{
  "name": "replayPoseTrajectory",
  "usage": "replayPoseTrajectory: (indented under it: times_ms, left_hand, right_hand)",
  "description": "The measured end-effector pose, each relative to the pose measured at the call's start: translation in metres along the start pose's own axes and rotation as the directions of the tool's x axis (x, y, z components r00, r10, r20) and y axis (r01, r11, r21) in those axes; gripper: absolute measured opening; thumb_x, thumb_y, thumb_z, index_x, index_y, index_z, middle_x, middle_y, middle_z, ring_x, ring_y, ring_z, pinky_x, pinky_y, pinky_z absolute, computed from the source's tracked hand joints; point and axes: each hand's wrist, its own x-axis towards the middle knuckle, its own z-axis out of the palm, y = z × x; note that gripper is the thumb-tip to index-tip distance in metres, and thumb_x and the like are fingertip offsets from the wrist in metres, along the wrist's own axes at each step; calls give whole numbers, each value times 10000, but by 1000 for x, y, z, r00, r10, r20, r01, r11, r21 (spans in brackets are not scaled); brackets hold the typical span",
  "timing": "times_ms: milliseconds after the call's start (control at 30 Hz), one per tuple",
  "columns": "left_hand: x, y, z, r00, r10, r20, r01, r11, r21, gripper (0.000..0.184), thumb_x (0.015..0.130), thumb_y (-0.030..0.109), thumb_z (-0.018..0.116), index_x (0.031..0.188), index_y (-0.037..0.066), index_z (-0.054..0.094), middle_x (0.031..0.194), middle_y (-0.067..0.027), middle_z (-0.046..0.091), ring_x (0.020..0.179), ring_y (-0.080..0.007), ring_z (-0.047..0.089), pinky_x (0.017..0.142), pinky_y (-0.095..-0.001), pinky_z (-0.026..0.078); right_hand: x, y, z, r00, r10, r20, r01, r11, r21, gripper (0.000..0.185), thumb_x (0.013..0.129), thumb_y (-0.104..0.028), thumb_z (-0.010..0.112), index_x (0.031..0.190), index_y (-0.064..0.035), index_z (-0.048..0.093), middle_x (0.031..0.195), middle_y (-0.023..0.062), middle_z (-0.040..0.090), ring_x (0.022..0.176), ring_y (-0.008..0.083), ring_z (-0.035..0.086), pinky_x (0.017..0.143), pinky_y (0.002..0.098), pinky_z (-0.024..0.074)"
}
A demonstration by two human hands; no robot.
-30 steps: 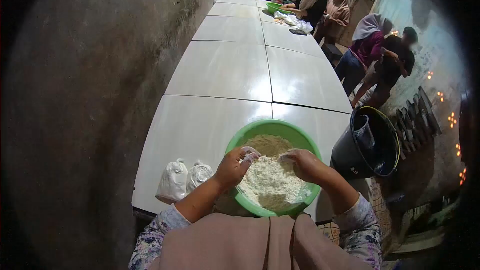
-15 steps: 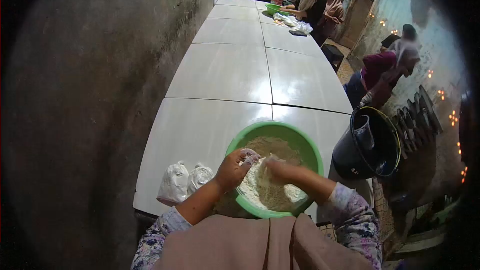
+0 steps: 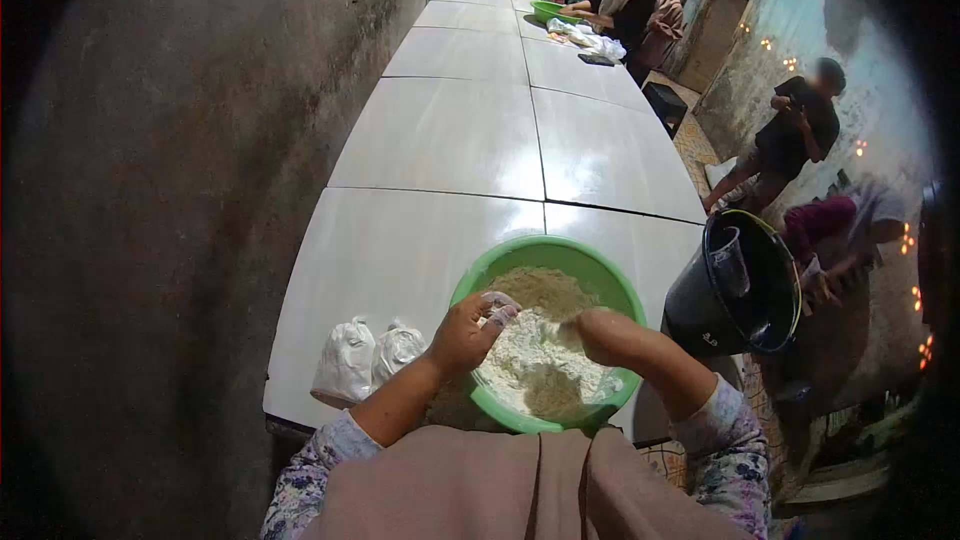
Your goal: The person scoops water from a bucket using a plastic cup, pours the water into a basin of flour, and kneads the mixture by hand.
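A green basin (image 3: 484, 280) stands near the front edge of the table, holding white flour (image 3: 520, 360) over a tan powder (image 3: 545, 287). Over the basin's left side is my left hand (image 3: 473, 332), its flour-coated fingers curled together; whatever they might hold is hidden. My right hand (image 3: 607, 336) is over the right side of the flour, fingers bent down into it and partly out of sight. Two plastic bags of white powder (image 3: 347, 360) stand left of the basin, beside my left forearm.
A black bucket (image 3: 700, 290) with a clear container inside stands right of the basin. The white-tiled table (image 3: 430, 130) runs to a person (image 3: 630, 15) at another green basin (image 3: 553, 12). Two other people are on the right, one standing, one bending. A wall (image 3: 230, 140) borders the left.
My right hand has moved across the flour and back to the right, leaving the flour shifted. My left hand has hardly moved. The person in purple has moved nearer on the right and bends low.
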Motion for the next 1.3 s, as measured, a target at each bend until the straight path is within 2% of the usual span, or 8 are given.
replayPoseTrajectory:
  times_ms: [267,700,800,867,1000,1133,1200,1300]
  left_hand:
    - [1,-1,1,1000,16,17,-16,1000,7,177,948,131,527,1034,9,624,989,-88,650,986,-170,593,907,-334,451]
    - [1,5,-1,1000,-1,25,1,1000,14,203,947,168,537,1039,11,626,992,-100,653,984,-188,599,905,-336,452]
    - [1,9,-1,999,-37,24,37,999,-6,201,945,167,537,1039,13,626,997,-99,653,985,-179,597,900,-332,452]
    - [0,8,0,999,-42,19,43,998,-42,198,943,166,538,1036,15,628,994,-97,651,979,-173,594,898,-331,450]
    - [1,3,-2,1000,-3,19,3,1000,-13,194,942,163,544,1032,14,628,987,-92,649,973,-174,593,895,-333,452]
    - [0,3,0,1000,3,4,-3,999,-36,187,940,159,551,1024,10,627,981,-92,646,957,-170,590,888,-335,453]
    - [1,1,0,1000,24,-2,-24,1000,-9,196,936,171,558,1022,5,619,954,-106,658,911,-166,607,827,-315,470]
    - [1,2,0,999,49,0,-49,999,8,199,933,172,558,1022,4,616,943,-114,663,886,-167,617,797,-305,479]
  right_hand:
    - [-5,-8,56,953,-115,279,123,992,-10,435,746,56,521,1166,-27,596,982,226,645,946,391,631,820,456,490]
    - [68,40,33,954,213,-212,-194,975,106,309,780,-159,694,1042,-2,642,1065,226,648,1000,357,631,817,463,507]
    - [80,19,55,995,45,89,-57,988,142,538,763,-192,728,1250,-53,544,1194,221,598,1069,380,599,897,461,488]
    - [49,-6,71,992,-124,-24,125,991,44,432,813,-161,652,1224,-52,572,1145,229,618,1062,376,609,894,452,489]
    - [33,-6,74,954,-116,278,117,993,10,437,807,3,518,1240,-39,561,1203,219,590,1102,375,578,951,456,448]
    - [9,-9,19,1000,31,-2,-30,971,236,378,791,75,480,1133,-4,619,1084,226,636,1051,382,597,905,431,468]
    - [2,-6,0,976,-148,-160,174,971,165,361,773,85,526,1110,4,627,1059,243,637,1008,396,610,893,446,475]
    - [-10,-16,-17,990,-65,-123,91,971,221,395,740,128,464,1088,26,620,1057,249,630,1039,401,591,911,437,466]
